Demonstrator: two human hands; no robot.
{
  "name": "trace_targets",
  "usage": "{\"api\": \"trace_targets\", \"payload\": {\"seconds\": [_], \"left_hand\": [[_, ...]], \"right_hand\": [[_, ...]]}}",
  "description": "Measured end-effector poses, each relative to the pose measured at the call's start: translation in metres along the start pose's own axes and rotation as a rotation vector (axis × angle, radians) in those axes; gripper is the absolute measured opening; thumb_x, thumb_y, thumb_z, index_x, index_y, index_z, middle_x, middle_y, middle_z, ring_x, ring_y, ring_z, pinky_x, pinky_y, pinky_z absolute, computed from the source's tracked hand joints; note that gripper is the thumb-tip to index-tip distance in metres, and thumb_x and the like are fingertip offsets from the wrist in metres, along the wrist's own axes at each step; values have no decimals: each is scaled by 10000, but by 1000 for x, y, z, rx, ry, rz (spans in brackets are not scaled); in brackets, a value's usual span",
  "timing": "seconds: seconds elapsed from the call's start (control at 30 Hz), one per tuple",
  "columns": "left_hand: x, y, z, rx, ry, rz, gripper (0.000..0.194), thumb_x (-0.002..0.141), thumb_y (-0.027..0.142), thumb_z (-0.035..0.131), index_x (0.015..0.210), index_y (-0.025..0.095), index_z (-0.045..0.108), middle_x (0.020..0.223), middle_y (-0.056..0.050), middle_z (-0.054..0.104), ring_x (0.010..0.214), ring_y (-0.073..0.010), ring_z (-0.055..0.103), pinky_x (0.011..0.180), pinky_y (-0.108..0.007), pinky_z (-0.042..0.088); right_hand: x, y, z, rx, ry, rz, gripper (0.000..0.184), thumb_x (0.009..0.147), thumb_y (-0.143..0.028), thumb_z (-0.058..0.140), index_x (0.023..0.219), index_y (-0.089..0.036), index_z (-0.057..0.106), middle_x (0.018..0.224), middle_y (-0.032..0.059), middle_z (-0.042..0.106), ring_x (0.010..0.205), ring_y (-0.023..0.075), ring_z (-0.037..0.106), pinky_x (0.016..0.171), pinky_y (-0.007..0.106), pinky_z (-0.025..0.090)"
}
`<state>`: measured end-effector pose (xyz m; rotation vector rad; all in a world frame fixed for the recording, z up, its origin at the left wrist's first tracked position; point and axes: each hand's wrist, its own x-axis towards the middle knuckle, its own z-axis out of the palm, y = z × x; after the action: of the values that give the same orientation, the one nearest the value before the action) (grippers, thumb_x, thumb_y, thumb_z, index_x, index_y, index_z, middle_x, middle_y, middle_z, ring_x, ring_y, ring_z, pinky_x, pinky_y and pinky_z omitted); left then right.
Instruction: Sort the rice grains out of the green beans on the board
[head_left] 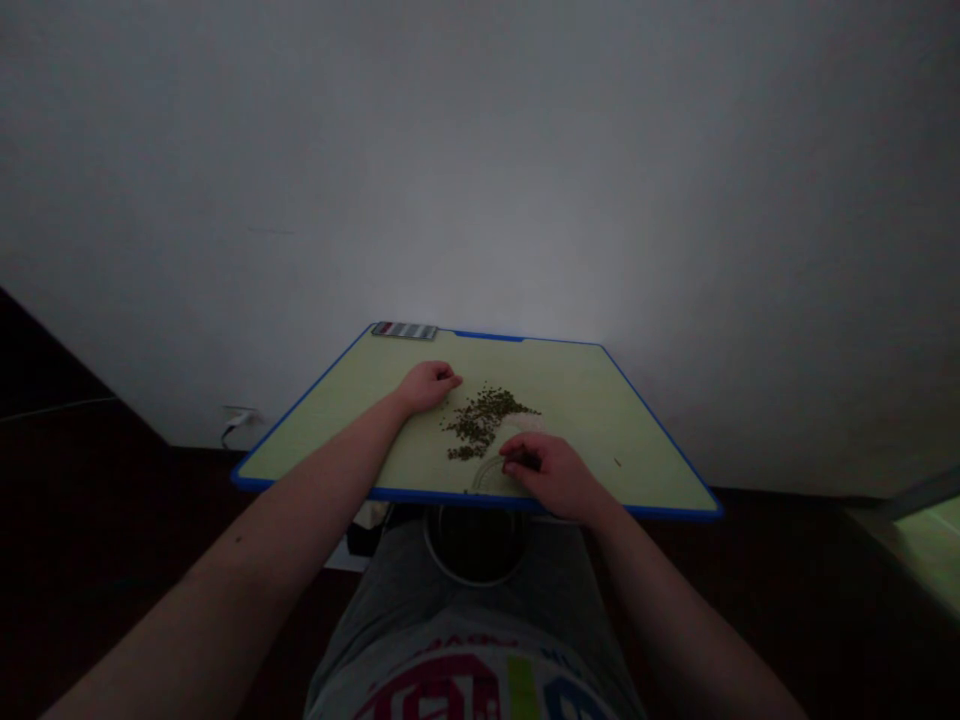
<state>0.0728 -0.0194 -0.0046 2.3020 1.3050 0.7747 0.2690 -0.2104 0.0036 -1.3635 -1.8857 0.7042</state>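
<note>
Pale green bench (600,400) under both hands. Left hand (430,387) set down beside a loose scatter of small brown-green granules (484,418), right hand (559,480) on the scatter's near right side, close to the near edge. Left: loosely curled, thumb and forefinger close together, forearm slanting in from lower left. Right: half curled, thumb and forefinger toward the granules, dark inside the curl, forearm in from lower right. Cannot tell contents for either.

Granules thickest between the hands, thinner at the margins, small clump nearer the front. Faint curved marking (486,474) beside right fingertips; printed or clear plastic, cannot tell. Small brown sliver (617,462) on its own, further right. Printed strip (405,330) in far left corner, blue bar (489,336) mid far edge, blue rim (652,511) around the top.

Below near edge: round bowl (478,580), dark inside, over grey trousers (397,575); printed shirt (495,645) at bottom. Beyond: grey-white wall (480,180), socket with plug (238,417) low left. Dark floor (112,560) both sides, lighter patch (930,545) far right. Dim throughout.
</note>
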Motion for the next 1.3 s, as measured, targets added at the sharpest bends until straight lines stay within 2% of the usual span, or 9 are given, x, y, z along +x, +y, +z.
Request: {"api": "trace_targets", "payload": {"seconds": [0.23,0.4,0.6,0.87,1.13,1.3], "left_hand": [[1,-4,2,-9,-2,-15,356,705,497,474,658,166,597,544,9,526,554,-125,452,527,-251,319],[1,-4,2,-4,1,5,356,705,492,476,653,162,599,547,8,528,555,-122,452,527,-249,319],[1,-3,2,0,-2,13,362,710,493,466,653,161,598,545,6,527,570,-128,458,544,-252,326],[1,-5,2,-28,7,0,341,699,482,485,645,161,588,564,6,534,557,-120,450,540,-250,325],[0,-2,2,-20,2,-2,360,703,501,469,659,167,597,529,11,515,546,-123,443,521,-251,315],[0,-3,2,-16,1,11,344,705,486,478,637,165,584,527,17,503,542,-118,434,520,-247,312]], "right_hand": [[-10,8,-7,3,35,45,180,723,-190,561,895,-185,613,772,20,661,695,144,606,639,261,465],[-7,8,-6,13,55,47,185,731,-205,559,907,-184,610,774,22,660,699,144,607,645,262,466],[2,2,1,-1,13,8,183,733,-186,553,907,-189,611,760,8,660,684,133,602,636,251,455],[-7,7,-6,40,17,51,182,730,-205,566,906,-182,609,774,20,662,696,143,609,642,260,468],[10,0,12,0,10,-43,179,744,-184,560,913,-200,617,812,13,669,736,141,609,686,270,460],[6,-2,9,9,-6,-47,182,742,-185,564,916,-197,615,788,8,670,716,136,610,666,258,461]]}}
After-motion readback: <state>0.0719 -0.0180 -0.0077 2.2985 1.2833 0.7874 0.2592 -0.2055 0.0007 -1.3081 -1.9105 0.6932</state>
